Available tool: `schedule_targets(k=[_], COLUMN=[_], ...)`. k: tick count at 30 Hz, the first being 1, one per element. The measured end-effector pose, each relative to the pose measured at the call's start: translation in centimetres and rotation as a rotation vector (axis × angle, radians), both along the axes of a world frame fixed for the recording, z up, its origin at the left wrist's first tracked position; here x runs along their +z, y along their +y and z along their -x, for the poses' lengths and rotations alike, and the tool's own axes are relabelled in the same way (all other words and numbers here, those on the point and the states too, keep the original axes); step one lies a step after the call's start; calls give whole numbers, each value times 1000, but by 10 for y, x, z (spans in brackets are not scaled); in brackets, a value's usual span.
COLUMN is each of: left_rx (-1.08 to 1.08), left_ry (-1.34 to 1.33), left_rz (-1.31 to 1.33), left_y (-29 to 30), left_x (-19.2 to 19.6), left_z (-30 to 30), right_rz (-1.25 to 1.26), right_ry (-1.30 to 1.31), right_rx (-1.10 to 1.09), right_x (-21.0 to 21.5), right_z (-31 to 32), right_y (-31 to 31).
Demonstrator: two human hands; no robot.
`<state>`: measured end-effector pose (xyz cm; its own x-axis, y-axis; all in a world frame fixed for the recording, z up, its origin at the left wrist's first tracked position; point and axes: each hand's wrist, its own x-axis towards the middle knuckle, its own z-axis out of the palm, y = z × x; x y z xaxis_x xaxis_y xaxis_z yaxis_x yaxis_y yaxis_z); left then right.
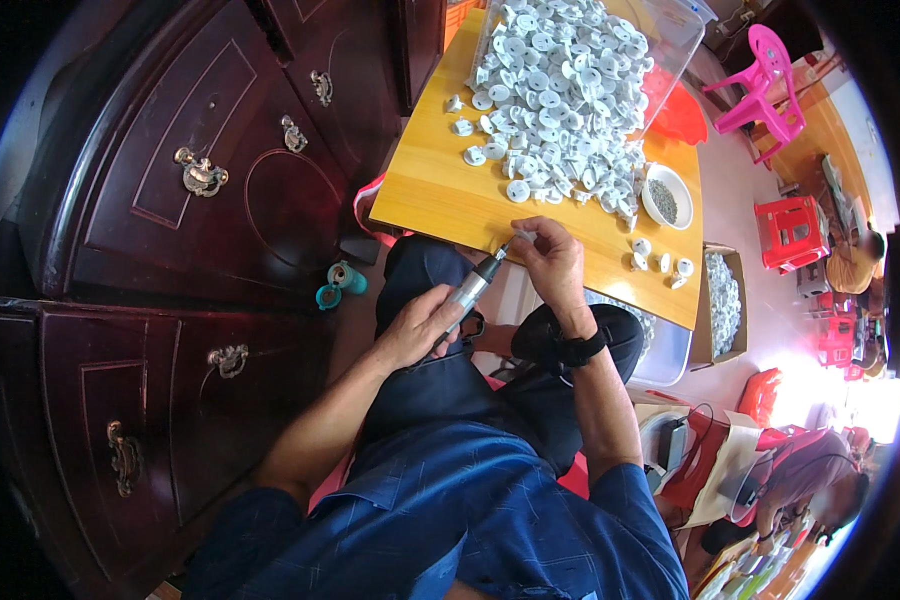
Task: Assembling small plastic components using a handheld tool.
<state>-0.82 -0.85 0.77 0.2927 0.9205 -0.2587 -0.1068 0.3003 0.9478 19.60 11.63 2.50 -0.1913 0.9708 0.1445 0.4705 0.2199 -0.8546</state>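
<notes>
My left hand (417, 326) is wrapped around an electric screwdriver (476, 284) with a grey body and a black nose, tilted up to the right over my lap. At its tip, by the table's front edge, my right hand (554, 262) pinches a small whitish piece (525, 236); the fingers hide most of it. Beyond both hands, a large heap of white round plastic parts with stems (560, 100) spreads over the yellow wooden table (425, 180). Several similar parts (641, 247) lie apart near the right front corner. A white bowl (685, 195) holds many tiny grey metal pieces, probably screws.
Behind the heap stands a clear plastic bin (682, 50), with a red basin (692, 118) beside it. A cardboard box of white parts (738, 345) sits right of the table. Dark wooden cabinets (120, 215) line my left. Two other people sit at the right, near a red stool (790, 235).
</notes>
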Motion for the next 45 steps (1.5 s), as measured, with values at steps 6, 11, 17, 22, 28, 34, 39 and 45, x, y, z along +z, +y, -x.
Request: schedule_targets(k=[6,11,17,22,28,34,39,45], left_rx=[-6,-22,-5,-31,-15,-8,-14,-43], left_ry=[-31,-139,-178,-139,-106,-84,-72,-72], left_rz=[4,41,80,53,31,66,69,58], left_y=[-1,-1,3,1,1,0,0,2], left_x=[-4,-4,0,10,14,0,1,-5], left_z=[0,3,-1,3,-1,0,2,1], right_rz=[-4,38,182,212,-251,-423,-363,-402], right_ry=[47,76,360,143,-273,-505,-476,-576], right_rx=[25,45,48,-32,-125,-312,-361,-319], right_x=[-7,-7,-20,-3,5,23,51,72], right_z=[-3,-2,-7,-25,-79,-141,-165,-184], right_y=[0,1,2,-3,1,12,27,76])
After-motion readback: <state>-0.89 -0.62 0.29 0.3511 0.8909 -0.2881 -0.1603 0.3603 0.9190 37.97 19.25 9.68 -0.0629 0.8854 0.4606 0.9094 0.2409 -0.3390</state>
